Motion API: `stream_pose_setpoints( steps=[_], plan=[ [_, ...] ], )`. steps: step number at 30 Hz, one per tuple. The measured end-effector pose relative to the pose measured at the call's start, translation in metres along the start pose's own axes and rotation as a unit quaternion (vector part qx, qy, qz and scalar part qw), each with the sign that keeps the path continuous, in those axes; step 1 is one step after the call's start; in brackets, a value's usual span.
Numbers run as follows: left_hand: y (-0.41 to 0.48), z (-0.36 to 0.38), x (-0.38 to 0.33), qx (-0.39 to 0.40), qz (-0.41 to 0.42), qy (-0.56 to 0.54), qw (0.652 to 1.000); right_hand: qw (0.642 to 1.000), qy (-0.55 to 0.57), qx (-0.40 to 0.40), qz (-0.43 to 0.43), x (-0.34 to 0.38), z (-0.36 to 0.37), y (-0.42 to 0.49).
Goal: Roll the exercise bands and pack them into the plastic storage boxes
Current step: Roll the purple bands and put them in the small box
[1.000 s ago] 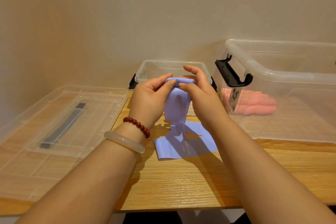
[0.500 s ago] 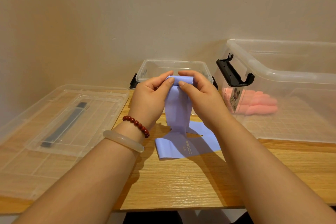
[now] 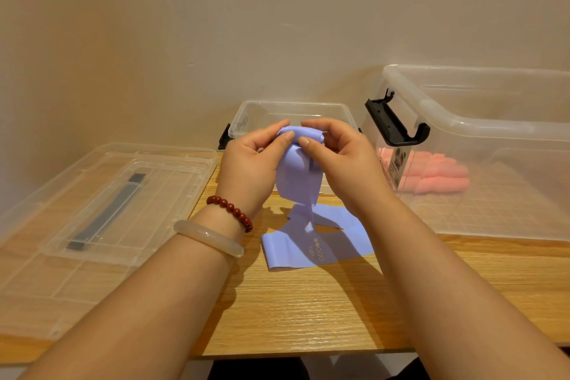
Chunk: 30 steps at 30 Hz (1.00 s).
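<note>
Beige wall backs a wooden table point(image 3: 308, 302), which we view from above and in front.

A large box point(image 3: 462, 128) of clear plastic stands open at the right, its black latch point(image 3: 396, 126) facing the centre. Pink rolls point(image 3: 438, 177) lie inside against its near-left wall. A clear lid point(image 3: 108, 210) lies flat at the left. A small box point(image 3: 290, 103), also open, stands at the back of the table, just behind the hands.

We find the purple band point(image 3: 297, 176) at the centre, held up off the table at its top end. That end is wound into a short roll whose axis runs left to right. The left hand point(image 3: 246, 163) pinches it from one side and the right hand point(image 3: 348, 163) from the other, thumbs on the near face and fingers curled over the far face. Both hands are equally close to it.

From the roll the loose length hangs straight down and then spreads on the table toward us, partly folded. We judge that winding must draw this tail up toward the grip, and a good part is not yet rolled.

The left wrist carries a bead bracelet point(image 3: 229, 211) and a pale bangle point(image 3: 209, 237).
</note>
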State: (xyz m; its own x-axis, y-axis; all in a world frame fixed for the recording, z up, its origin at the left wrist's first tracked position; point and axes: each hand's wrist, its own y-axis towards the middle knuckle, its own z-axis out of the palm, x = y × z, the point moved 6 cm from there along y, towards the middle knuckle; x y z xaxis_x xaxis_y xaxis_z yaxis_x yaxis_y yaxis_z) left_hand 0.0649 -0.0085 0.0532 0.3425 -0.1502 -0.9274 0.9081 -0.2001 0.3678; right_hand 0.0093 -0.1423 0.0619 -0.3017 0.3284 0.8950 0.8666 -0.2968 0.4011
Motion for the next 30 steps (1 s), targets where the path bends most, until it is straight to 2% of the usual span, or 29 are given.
stream_pose_setpoints(
  steps=[8, 14, 21, 26, 30],
  plan=[
    [0.0, -0.002, -0.002, 0.014, 0.011, 0.005, 1.0, 0.999, 0.021, -0.042, -0.022, 0.003, -0.006, -0.002],
    [0.0, 0.0, 0.0, 0.055, 0.014, 0.061, 0.997, 1.0, 0.02, -0.023, -0.005, 0.002, -0.005, -0.001],
    [-0.002, -0.001, 0.001, 0.054, 0.022, 0.015, 0.998, 1.0, 0.015, -0.013, 0.001, -0.002, -0.004, -0.001],
    [0.0, -0.002, 0.012, 0.065, -0.045, -0.017, 0.997, 0.999, 0.018, -0.028, -0.005, -0.004, -0.005, -0.001],
    [0.002, -0.005, 0.013, 0.05, -0.039, -0.009, 0.998, 1.0, 0.005, -0.02, -0.014, -0.007, -0.001, -0.003]
  ],
)
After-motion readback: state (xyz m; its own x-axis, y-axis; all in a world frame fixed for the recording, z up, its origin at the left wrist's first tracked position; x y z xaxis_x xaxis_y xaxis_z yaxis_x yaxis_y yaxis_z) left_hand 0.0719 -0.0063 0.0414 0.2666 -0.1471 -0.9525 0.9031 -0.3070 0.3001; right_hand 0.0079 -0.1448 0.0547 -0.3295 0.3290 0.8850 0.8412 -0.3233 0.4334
